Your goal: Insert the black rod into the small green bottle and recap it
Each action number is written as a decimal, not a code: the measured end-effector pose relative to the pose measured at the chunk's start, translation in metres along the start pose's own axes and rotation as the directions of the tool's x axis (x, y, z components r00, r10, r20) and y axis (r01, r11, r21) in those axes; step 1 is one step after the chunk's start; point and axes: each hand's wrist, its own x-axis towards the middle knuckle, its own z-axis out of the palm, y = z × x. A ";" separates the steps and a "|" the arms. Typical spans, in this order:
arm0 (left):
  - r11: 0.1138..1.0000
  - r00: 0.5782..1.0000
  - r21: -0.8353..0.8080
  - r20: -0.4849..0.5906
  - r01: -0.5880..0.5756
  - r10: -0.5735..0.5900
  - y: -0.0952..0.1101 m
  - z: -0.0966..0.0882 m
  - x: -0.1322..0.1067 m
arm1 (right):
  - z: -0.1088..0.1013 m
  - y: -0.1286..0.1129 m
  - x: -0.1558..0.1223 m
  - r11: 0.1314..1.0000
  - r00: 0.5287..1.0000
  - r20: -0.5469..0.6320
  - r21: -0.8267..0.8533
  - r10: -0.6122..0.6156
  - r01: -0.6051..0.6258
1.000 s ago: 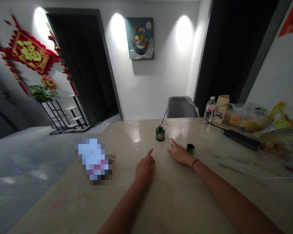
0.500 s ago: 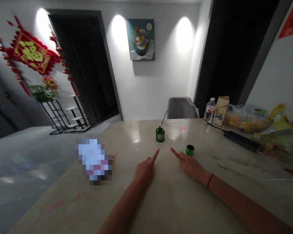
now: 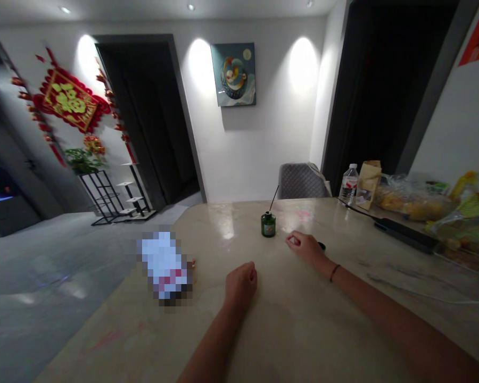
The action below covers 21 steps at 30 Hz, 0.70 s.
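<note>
My left hand (image 3: 241,282) rests on the table as a fist, with nothing visible in it. My right hand (image 3: 306,250) is further out and to the right, its fingers curled closed, and I see nothing in them. Just left of and beyond it stands a small dark green glass bottle (image 3: 268,226) with a label. A thin dark stick (image 3: 274,198) leans out of the bottle's neck. Behind my right hand, a round dark cap (image 3: 322,246) shows only its edge. Neither hand touches the bottle.
A pixelated, phone-shaped bright thing (image 3: 163,263) lies on the table (image 3: 287,330) at left. To the right are a water bottle (image 3: 348,183), a paper bag (image 3: 368,185), bagged food (image 3: 409,199), a black power strip (image 3: 405,235) and a white cable. A grey chair (image 3: 303,181) stands behind.
Both index fingers were stretched out toward the bottle and are now folded in. My right hand now covers most of the green cap. The view has tilted up slightly.
</note>
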 end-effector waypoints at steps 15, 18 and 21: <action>0.996 1.000 -0.090 0.020 -0.018 0.019 -0.002 0.000 0.002 | 0.041 -0.015 0.122 0.969 0.976 0.017 0.124 0.215 -0.216; 0.995 0.999 -0.093 0.026 -0.022 0.024 -0.002 0.000 0.003 | 0.044 -0.017 0.123 0.969 0.976 0.006 0.115 0.219 -0.219; 0.996 0.999 -0.089 0.028 -0.023 0.026 -0.002 0.000 0.004 | 0.040 -0.019 0.125 0.971 0.976 -0.019 0.104 0.217 -0.213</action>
